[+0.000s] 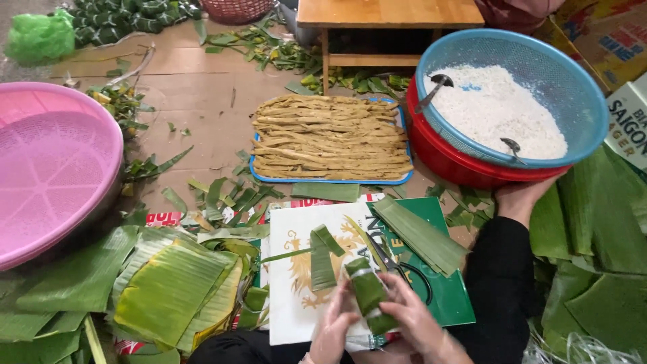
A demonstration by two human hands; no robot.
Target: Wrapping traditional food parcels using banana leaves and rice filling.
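My left hand (pixel 331 330) and my right hand (pixel 416 322) together hold a small parcel wrapped in green leaf (pixel 369 294), low in the middle of the view. The parcel stands tilted, with a pale band near its top. Both hands wear thin clear gloves. Under them lies a flattened white and green carton (pixel 296 269) with a folded leaf strip (pixel 322 259), several cut leaf strips (pixel 421 236) and black-handled scissors (pixel 397 266) on it.
A blue tray of pale yellow sticks (pixel 330 138) lies ahead. At the right a blue sieve of white rice (pixel 512 101) with two spoons sits in a red basin (pixel 458 162); another person's hand (pixel 519 199) holds its rim. A pink basket (pixel 50 165) is left. Banana leaves (pixel 168 290) are heaped around.
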